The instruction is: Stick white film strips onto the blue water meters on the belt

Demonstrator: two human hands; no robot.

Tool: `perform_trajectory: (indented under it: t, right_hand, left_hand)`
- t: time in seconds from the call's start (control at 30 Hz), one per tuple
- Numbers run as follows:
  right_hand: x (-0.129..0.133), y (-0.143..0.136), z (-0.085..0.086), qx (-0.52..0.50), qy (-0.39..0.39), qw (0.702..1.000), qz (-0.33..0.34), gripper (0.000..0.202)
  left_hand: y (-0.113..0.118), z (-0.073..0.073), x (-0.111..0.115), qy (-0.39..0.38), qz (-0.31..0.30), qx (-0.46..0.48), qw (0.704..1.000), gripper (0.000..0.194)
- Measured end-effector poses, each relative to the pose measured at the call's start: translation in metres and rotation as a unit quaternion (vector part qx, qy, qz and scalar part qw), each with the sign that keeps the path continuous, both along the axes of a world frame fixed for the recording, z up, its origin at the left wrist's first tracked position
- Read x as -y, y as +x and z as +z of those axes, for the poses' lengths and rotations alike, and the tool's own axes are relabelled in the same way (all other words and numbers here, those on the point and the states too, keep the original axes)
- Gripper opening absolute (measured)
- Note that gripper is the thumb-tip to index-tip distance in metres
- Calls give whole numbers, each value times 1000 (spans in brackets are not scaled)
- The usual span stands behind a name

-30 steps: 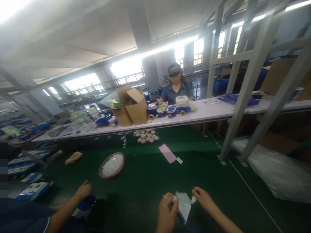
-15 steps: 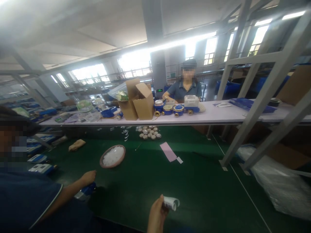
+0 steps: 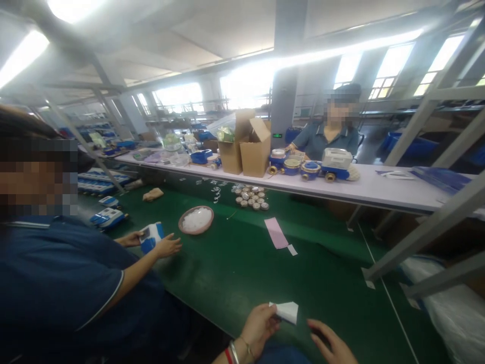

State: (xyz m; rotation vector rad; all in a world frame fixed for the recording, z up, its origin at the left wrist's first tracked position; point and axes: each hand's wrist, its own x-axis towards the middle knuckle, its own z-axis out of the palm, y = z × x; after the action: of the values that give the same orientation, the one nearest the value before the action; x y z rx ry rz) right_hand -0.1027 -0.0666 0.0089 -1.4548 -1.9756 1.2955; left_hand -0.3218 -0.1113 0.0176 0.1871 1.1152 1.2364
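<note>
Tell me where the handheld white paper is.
In the head view, the white paper is low, right of centre, in the left hand, the right hand apart to its right.

1 view, worn on the head. Looks from the near side of the green surface (image 3: pixel 299 275), forward and down across it. Left hand (image 3: pixel 260 323) and right hand (image 3: pixel 330 342) close, at the bottom edge. Co-worker (image 3: pixel 56 275) near at left, cut by the frame. Pale shelf (image 3: pixel 367 188) spans the middle distance; windows (image 3: pixel 248 90) far behind, ceiling (image 3: pixel 227 25) along the top. Field wide, frame tilted: window line climbs rightward.
</note>
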Motion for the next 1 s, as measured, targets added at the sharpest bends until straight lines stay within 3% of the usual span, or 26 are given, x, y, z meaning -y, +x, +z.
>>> perform_trajectory:
  t: [0.1, 0.27, 0.43, 0.6, 0.8, 1.0]
  right_hand:
    - [-6, -31, 14, -75, 33, 996, 30, 33]
    - [-3, -65, 23, -90, 25, 995, 32, 31]
    - [-6, -66, 16, -108, -2, 993, 43, 28]
    - [-8, -62, 9, -125, -12, 992, -26, 34]
    - [-5, -55, 13, -147, -10, 988, -45, 36]
    - [-5, -50, 24, -138, -6, 988, -61, 38]
  left_hand:
    - [-5, 1, 4, 10, 8, 12, 1000, 24]
    - [-13, 3, 9, 32, 21, 22, 999, 17]
    - [-15, 9, 8, 29, 5, 18, 999, 14]
    - [-11, 22, 8, 38, -31, 28, 998, 17]
    - [-6, 41, 10, 70, -96, 15, 993, 19]
    - [0, 36, 11, 82, -127, 26, 988, 29]
